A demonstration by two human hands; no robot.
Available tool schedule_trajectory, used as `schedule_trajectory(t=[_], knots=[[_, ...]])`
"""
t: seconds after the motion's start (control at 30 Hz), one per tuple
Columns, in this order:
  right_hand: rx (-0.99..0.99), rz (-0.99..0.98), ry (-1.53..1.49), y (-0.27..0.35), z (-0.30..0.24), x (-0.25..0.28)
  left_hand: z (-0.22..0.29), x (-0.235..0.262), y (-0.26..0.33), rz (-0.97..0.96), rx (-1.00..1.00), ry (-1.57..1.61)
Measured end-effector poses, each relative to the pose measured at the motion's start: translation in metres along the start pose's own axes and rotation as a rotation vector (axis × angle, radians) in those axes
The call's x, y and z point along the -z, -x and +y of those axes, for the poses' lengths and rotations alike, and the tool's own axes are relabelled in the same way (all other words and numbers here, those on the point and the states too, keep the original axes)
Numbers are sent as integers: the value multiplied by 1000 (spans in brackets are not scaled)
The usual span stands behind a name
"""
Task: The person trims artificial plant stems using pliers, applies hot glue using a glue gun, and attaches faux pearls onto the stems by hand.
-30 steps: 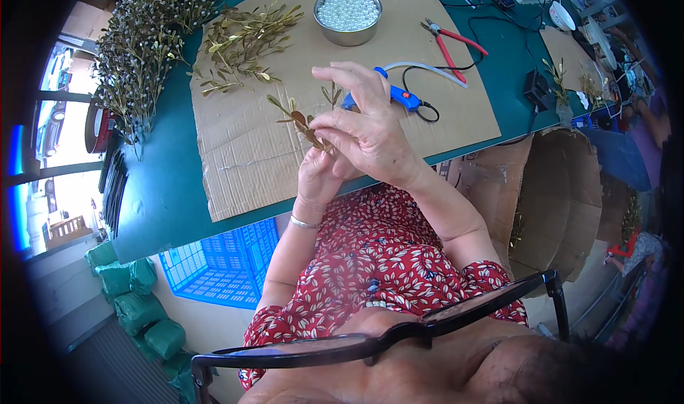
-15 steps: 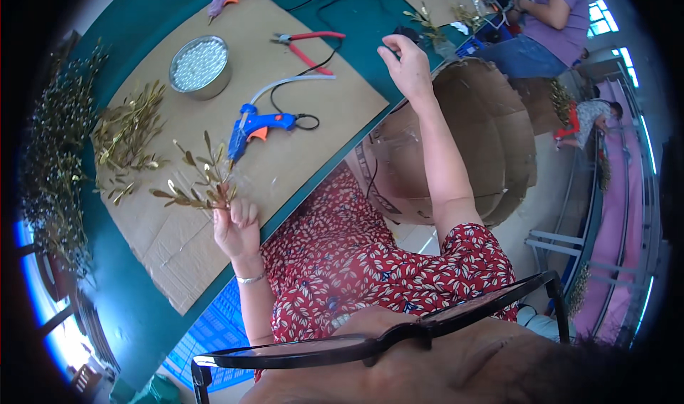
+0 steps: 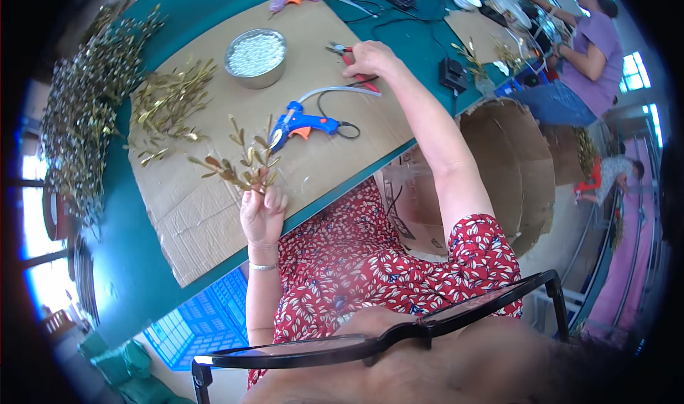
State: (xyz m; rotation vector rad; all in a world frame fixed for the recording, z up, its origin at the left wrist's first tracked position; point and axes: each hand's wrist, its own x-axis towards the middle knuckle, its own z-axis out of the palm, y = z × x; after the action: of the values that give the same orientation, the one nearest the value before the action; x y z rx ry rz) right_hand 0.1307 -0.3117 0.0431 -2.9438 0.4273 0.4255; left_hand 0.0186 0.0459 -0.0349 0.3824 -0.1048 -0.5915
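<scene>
Right hand (image 3: pixel 374 60) has been moved to the pliers (image 3: pixel 345 50); its closure cannot be told. Pinched in the left hand (image 3: pixel 263 215), the sprig (image 3: pixel 249 173) is judged light, fragile, best held by its stem.

I look down on a broad, teal-green work table (image 3: pixel 121 268) whose edges bow in my fisheye view, a pale sheen on the left part of its smooth top. Past that side, white daylight glares through a dark-framed window (image 3: pixel 48 286), too bright for me to make out much beyond it. Far off to the right I get a small-paned, bluish-white window (image 3: pixel 634 73), and below it a long, pink-covered surface (image 3: pixel 627 254) with grey metal rails alongside. Between there and the table I see pale grey floor (image 3: pixel 566 211).
</scene>
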Motion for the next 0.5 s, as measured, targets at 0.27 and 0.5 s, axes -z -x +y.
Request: schedule_trajectory(t=[0.27, 0.5], knots=[[-121, 414, -249, -8, 40, 5, 2, -9, 0, -29, 21, 41], [412, 489, -1372, 99, -19, 47, -5, -2, 3, -4, 3, 43]])
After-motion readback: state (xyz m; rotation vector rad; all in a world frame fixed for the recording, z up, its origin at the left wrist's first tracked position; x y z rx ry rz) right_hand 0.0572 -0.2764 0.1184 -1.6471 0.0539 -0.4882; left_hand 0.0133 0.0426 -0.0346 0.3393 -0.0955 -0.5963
